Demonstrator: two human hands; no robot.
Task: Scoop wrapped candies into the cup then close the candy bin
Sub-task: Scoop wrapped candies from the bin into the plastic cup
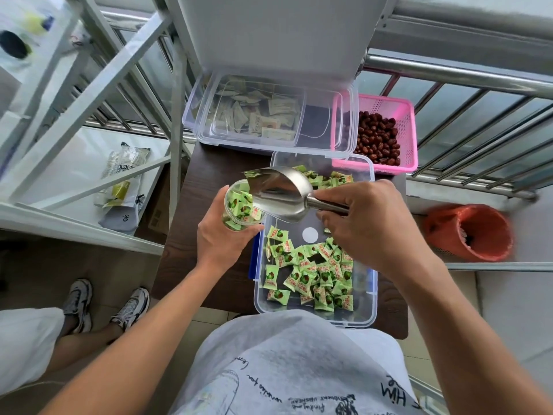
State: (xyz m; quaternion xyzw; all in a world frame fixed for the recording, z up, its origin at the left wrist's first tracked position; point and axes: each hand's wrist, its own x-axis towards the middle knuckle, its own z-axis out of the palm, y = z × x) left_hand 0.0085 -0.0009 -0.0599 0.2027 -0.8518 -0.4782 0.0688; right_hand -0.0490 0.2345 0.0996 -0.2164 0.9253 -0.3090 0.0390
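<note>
A clear plastic cup (239, 209) partly filled with green wrapped candies is held in my left hand (221, 235), just left of the open clear candy bin (372, 310). My right hand (374, 229) grips the handle of a steel scoop (278, 193), which is tilted with its mouth over the cup's rim. One candy lies at the scoop's front lip. Many green wrapped candies (311, 274) lie loose in the bin, mostly at its near end. I cannot pick out the bin's lid for certain.
The bin rests on a dark brown table (191, 235). Behind it stand a clear box of sachets (254, 115) and a pink basket of red dates (380, 136). An orange bucket (469, 232) is on the right. A metal shelf with packaged cups (125, 172) stands left.
</note>
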